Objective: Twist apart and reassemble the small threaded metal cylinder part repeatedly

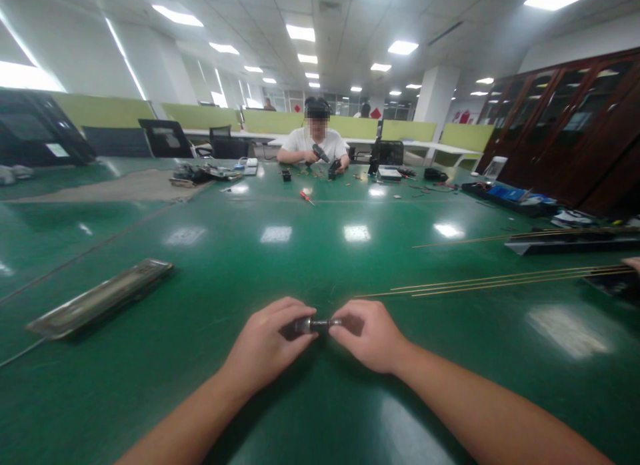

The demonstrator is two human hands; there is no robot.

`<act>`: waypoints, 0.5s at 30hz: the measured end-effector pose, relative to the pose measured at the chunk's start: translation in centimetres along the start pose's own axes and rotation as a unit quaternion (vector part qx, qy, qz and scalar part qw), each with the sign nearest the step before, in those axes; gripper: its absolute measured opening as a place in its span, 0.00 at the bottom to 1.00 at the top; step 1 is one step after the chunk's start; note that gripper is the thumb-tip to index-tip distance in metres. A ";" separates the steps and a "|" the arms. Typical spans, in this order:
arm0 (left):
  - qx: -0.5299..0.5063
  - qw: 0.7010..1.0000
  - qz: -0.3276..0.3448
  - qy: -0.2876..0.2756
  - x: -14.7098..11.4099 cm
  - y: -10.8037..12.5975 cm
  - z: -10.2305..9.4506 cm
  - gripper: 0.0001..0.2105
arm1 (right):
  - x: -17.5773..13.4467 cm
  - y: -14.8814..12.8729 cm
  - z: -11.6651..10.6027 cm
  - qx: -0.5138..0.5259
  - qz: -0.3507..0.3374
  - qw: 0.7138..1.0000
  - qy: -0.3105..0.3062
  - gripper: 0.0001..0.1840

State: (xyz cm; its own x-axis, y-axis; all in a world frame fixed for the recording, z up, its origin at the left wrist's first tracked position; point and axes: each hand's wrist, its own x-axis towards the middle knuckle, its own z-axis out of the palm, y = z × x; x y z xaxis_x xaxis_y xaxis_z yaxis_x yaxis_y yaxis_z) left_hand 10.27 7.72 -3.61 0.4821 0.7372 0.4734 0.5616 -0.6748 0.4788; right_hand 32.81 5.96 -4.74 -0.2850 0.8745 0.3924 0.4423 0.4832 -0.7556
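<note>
A short metal shaft-like part (321, 324), dark in the middle with wider silvery ends, lies level between my two hands, just above or on the green tabletop (235, 271). My left hand (266, 339) pinches its thicker left end between thumb and fingers. On the other end, the fingertips and thumb of my right hand (371, 334) are closed. My fingers cover parts of both ends, so the exact kind of part cannot be made out.
Left of my hands lies a long clear-topped case (103, 298) with a cable. Thin brass-coloured rods (475, 282) reach in from the right, near another hand (633, 263) at the edge. Across the table a person (313, 141) holds a power drill (321, 153); a red screwdriver (307, 197) lies nearer.
</note>
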 end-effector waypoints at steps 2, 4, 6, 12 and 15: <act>0.002 1.000 0.001 0.001 0.0 0.0 0.0 0.09 | 0.0 0.0 0.0 0.002 0.001 1.000 -0.001 0.03; 0.003 1.000 0.001 -0.001 0.1 0.1 -0.1 0.09 | 0.0 -0.1 -0.1 0.002 0.002 1.000 -0.001 0.03; 0.004 1.000 0.002 0.000 0.1 0.1 -0.1 0.09 | 0.1 -0.2 -0.1 -0.001 0.005 1.000 -0.002 0.03; 0.012 1.000 -0.004 -0.001 0.2 0.1 -0.3 0.09 | 0.2 -0.2 -0.1 -0.005 0.009 1.000 0.003 0.03; 0.014 1.000 -0.007 -0.002 0.1 0.0 -0.4 0.09 | 0.2 -0.2 -0.1 -0.004 0.007 1.000 0.004 0.03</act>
State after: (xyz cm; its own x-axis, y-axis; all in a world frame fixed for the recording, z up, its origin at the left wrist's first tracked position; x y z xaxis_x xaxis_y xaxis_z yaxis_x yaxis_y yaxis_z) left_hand 10.05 7.83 -3.29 0.4774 0.7462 0.4641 0.5871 -0.6638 0.4634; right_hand 32.78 6.02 -4.47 -0.2713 0.8818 0.3858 0.4524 0.4706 -0.7575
